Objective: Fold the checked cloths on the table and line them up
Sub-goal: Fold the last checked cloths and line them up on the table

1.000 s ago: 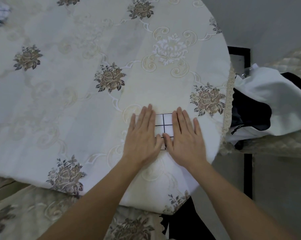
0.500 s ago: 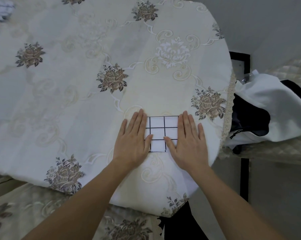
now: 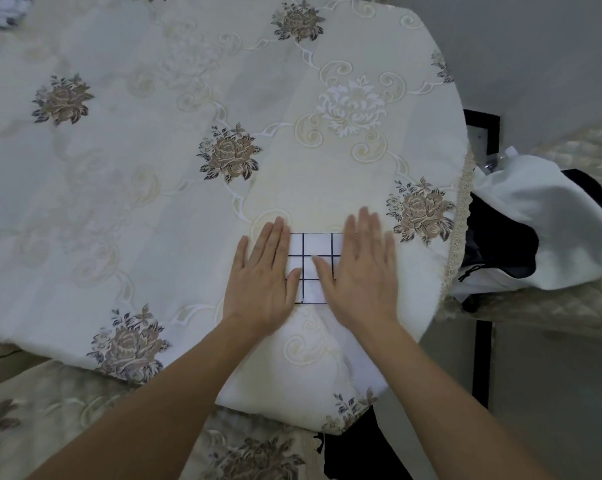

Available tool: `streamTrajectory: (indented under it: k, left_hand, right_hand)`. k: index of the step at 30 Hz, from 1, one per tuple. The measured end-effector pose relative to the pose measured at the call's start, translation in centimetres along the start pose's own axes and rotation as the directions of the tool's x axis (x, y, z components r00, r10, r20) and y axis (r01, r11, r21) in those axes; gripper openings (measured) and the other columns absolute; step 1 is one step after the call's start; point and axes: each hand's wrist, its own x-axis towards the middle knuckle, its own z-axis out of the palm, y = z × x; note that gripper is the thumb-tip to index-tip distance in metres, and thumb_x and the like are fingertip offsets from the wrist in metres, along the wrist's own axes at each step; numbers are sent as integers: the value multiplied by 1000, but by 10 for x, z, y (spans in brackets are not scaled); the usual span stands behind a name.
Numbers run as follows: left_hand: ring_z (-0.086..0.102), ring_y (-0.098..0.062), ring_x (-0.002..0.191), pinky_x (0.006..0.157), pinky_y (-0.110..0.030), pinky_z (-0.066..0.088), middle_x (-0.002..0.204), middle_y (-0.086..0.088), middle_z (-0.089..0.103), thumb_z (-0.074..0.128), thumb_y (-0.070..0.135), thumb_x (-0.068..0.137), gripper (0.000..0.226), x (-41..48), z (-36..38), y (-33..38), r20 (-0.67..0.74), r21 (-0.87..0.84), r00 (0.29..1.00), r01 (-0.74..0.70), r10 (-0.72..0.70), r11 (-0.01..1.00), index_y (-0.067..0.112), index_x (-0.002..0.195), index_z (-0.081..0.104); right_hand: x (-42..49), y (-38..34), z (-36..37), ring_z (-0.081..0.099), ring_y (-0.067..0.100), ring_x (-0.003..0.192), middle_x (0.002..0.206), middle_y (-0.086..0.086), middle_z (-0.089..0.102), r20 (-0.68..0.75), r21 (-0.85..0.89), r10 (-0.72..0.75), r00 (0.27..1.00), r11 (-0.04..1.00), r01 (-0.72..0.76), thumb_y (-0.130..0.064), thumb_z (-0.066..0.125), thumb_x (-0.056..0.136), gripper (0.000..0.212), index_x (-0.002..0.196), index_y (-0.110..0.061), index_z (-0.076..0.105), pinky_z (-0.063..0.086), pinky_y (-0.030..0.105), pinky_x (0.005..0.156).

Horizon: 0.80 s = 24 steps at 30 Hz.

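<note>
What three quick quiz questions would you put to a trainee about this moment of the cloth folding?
1. True or false: the left hand and the right hand both lie flat, fingers straight, on the checked cloth.
2. Where on the table is the checked cloth? A: far left corner. B: near side, toward the right edge. C: hanging off the edge.
3. Fill in: the cloth's grid lines are ____.
Key: 1 true; 2 B; 3 black.
</note>
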Motion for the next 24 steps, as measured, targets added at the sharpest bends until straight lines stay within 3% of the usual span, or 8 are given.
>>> streamTrajectory:
  k: [3,6,12,17,24]
  left_hand:
    - [-15,-11,151,123,-47,4,165,1,-14,26,47,99,74,0,-2,-1,35,-1,999,-2,2,1000,16,158,-7]
    - [-18,-13,151,123,-48,4,165,1,-19,31,53,95,83,-1,-2,-1,47,57,998,-39,36,998,17,157,-12]
    - [-10,-11,152,123,-47,7,166,1,-9,15,42,98,69,-1,0,-1,6,0,1000,-3,3,1000,14,158,-4]
    - [-6,-14,153,123,-48,8,167,-2,-2,17,47,101,69,1,2,-3,-11,12,1000,-16,16,1000,12,158,1]
    - [-5,-14,153,123,-48,8,167,-2,-2,17,48,101,70,0,3,-3,-12,-1,1000,-11,11,1000,12,158,1]
  right_hand:
    - [11,-51,11,6,26,153,165,14,13,18,132,-141,990,982,138,-56,26,98,78,156,-3,19,9,48,124]
    - [13,-63,26,-3,16,153,167,6,7,119,235,-166,979,963,135,-56,21,99,76,158,-9,13,4,41,124]
    - [4,-22,33,0,16,154,167,6,5,113,83,-136,984,988,127,-67,5,97,85,158,-8,13,9,42,124]
    - [-3,7,30,5,19,154,166,8,7,98,-7,-109,989,994,110,-65,18,99,83,157,-6,14,11,45,124]
    - [-7,25,24,0,19,154,167,8,2,114,-40,-66,991,997,71,-69,18,97,88,158,-7,6,9,45,124]
